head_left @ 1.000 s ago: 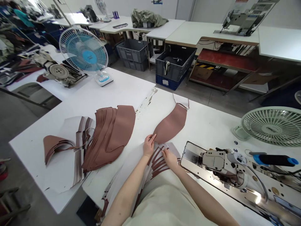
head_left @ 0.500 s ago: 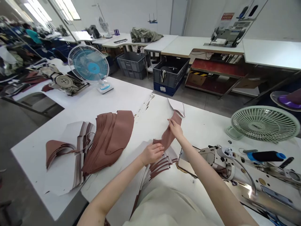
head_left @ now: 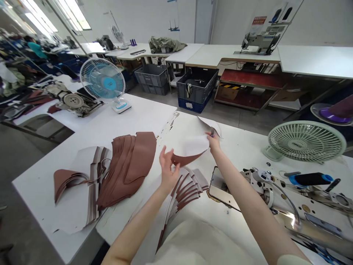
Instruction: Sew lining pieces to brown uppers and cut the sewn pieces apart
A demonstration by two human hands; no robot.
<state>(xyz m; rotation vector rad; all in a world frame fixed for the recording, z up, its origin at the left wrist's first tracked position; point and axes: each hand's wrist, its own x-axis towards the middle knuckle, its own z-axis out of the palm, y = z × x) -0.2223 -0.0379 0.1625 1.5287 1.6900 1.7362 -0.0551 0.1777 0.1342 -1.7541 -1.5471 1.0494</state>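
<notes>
Curved piece [head_left: 197, 145]: centre of frame, above the worktable [head_left: 234, 151]. Pale, almost white side turned up; brown face visible only as a curving band along the lower edge, widest at its left end. The piece is bent, not flat; its pale part is slightly blurred.

My right hand [head_left: 214, 142], right of centre: fingers drawn together, pinching the right end of the piece. Something small and dark shows at these fingertips; too small to identify.

My left hand [head_left: 169, 168], just left of the piece: open, fingers spread and pointing up, thumb apart. Fingertips lie right beside the brown left end; contact or a slight gap, I cannot tell which.

Surroundings: a fanned set of brown-edged pale layers [head_left: 188, 191] lies directly below the piece, lower centre. A stack of brown pieces [head_left: 128, 165] lies left of my left hand. Another pale piece [head_left: 210, 124] lies just beyond my right hand. Sewing machine [head_left: 275, 197] at lower right, beneath and beyond my right forearm.
</notes>
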